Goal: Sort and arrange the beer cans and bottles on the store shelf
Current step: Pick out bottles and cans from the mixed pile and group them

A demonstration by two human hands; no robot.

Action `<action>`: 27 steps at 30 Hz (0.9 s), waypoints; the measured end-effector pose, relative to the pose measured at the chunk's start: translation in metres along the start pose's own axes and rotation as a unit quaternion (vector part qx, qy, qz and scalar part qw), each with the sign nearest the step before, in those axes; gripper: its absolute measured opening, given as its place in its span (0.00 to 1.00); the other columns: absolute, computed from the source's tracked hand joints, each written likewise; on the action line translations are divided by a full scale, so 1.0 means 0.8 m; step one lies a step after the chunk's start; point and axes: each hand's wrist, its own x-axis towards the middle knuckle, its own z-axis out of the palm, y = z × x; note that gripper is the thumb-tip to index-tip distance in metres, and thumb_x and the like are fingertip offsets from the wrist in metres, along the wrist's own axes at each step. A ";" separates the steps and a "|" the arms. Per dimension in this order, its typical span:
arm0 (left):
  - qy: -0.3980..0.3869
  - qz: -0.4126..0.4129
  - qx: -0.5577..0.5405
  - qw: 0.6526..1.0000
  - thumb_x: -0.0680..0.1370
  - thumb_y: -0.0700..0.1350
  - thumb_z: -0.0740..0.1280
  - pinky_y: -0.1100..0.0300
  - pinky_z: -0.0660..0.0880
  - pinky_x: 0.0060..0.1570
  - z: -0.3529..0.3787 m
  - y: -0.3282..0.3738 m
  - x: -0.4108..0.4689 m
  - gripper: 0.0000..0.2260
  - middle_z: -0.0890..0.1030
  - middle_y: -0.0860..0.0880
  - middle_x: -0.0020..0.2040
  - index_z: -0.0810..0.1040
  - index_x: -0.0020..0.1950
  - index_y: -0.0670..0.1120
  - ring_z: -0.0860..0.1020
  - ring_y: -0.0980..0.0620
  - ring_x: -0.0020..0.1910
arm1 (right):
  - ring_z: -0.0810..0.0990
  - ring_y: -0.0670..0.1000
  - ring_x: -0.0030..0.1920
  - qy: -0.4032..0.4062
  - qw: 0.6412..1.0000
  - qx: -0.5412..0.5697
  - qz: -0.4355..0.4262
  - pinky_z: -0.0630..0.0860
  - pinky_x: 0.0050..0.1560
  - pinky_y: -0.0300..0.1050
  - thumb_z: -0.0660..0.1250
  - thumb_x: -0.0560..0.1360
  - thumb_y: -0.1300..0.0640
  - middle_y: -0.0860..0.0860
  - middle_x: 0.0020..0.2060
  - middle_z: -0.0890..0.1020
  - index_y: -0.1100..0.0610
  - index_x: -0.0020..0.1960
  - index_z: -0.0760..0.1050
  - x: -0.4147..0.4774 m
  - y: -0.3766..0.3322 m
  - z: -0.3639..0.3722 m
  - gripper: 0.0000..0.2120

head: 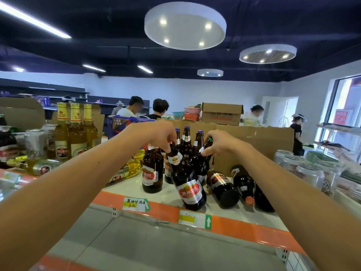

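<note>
The left hand (156, 133) is gripping the neck of a brown U8 bottle (188, 185), its fingers (166, 147) curling round the top. The bottle is leaning toward the camera, base on the white shelf (127, 189). The right hand (220, 143) is pinching the neck of a green-capped bottle (198, 163) just beside it, also tilting. Both forearms are reaching forward, palms facing down. More brown bottles (222, 185) are lying just to the right.

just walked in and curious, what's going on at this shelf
A person is sorting beer on a store shelf. The left hand grips the neck of a tilted brown bottle, the right hand the neck of a green-capped bottle beside it. Upright bottles stand behind; fallen bottles lie on their sides to the right.
</note>
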 end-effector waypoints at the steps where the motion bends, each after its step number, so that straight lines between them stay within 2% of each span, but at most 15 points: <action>1: 0.000 0.001 0.001 1.000 0.77 0.45 0.72 0.60 0.72 0.48 -0.003 0.001 0.002 0.17 0.79 0.53 0.51 0.80 0.66 0.48 0.77 0.52 0.49 | 0.80 0.51 0.53 0.008 1.000 0.006 0.001 0.79 0.56 0.50 0.78 0.71 0.52 0.52 0.61 0.78 0.54 0.64 0.72 0.001 0.000 0.002 0.25; 4: 0.009 -0.001 0.009 1.000 0.78 0.46 0.72 0.60 0.69 0.50 -0.010 0.008 0.011 0.17 0.76 0.55 0.49 0.80 0.66 0.49 0.75 0.52 0.50 | 0.76 0.54 0.62 0.035 0.999 0.029 0.001 0.75 0.63 0.52 0.77 0.72 0.52 0.54 0.66 0.75 0.56 0.70 0.68 0.002 -0.003 0.011 0.32; 7: 0.022 -0.002 0.025 0.999 0.77 0.45 0.73 0.60 0.70 0.50 -0.013 0.019 0.023 0.17 0.76 0.54 0.50 0.80 0.65 0.48 0.76 0.52 0.50 | 0.76 0.55 0.64 0.065 0.996 0.056 0.008 0.75 0.64 0.53 0.78 0.72 0.52 0.54 0.68 0.75 0.56 0.73 0.65 0.007 -0.010 0.024 0.35; 9: 0.022 -0.008 0.034 0.999 0.77 0.44 0.73 0.60 0.72 0.51 -0.012 0.023 0.031 0.17 0.77 0.53 0.51 0.80 0.66 0.47 0.76 0.51 0.51 | 0.78 0.55 0.62 0.073 0.995 0.067 0.011 0.76 0.62 0.53 0.77 0.72 0.52 0.55 0.65 0.77 0.56 0.72 0.65 0.014 -0.014 0.032 0.34; 13: 0.033 -0.026 0.036 0.998 0.77 0.43 0.73 0.60 0.72 0.53 -0.007 0.025 0.044 0.17 0.80 0.49 0.59 0.79 0.66 0.47 0.75 0.52 0.52 | 0.81 0.53 0.52 0.086 0.993 0.080 0.003 0.79 0.55 0.52 0.76 0.74 0.50 0.54 0.56 0.81 0.57 0.65 0.70 0.027 -0.023 0.049 0.25; 16: 0.032 -0.035 0.044 0.998 0.77 0.39 0.73 0.60 0.73 0.54 -0.007 0.024 0.047 0.18 0.80 0.48 0.61 0.79 0.67 0.46 0.75 0.52 0.53 | 0.79 0.51 0.49 0.098 0.991 0.088 0.001 0.78 0.50 0.47 0.74 0.75 0.49 0.53 0.53 0.81 0.57 0.63 0.72 0.036 -0.030 0.063 0.21; 19: 0.043 -0.049 0.065 0.996 0.77 0.35 0.71 0.57 0.76 0.58 -0.002 0.015 0.047 0.20 0.79 0.47 0.64 0.79 0.67 0.46 0.79 0.48 0.58 | 0.79 0.52 0.51 0.092 0.990 0.107 -0.001 0.78 0.53 0.48 0.74 0.75 0.49 0.53 0.54 0.80 0.58 0.64 0.72 0.041 -0.030 0.063 0.22; 24: 0.068 -0.043 0.086 0.993 0.77 0.30 0.66 0.50 0.78 0.59 0.016 0.003 0.047 0.22 0.78 0.46 0.66 0.79 0.67 0.48 0.79 0.45 0.59 | 0.80 0.53 0.56 0.079 0.986 0.146 -0.012 0.78 0.60 0.53 0.76 0.74 0.50 0.52 0.58 0.80 0.58 0.67 0.72 0.035 -0.016 0.062 0.26; 27: 0.059 -0.037 0.091 0.993 0.77 0.29 0.64 0.51 0.77 0.60 0.016 0.001 0.046 0.22 0.78 0.47 0.66 0.80 0.66 0.48 0.79 0.46 0.60 | 0.84 0.49 0.48 0.083 0.972 0.216 -0.031 0.81 0.51 0.47 0.73 0.76 0.48 0.50 0.52 0.83 0.57 0.62 0.77 0.023 0.004 0.060 0.19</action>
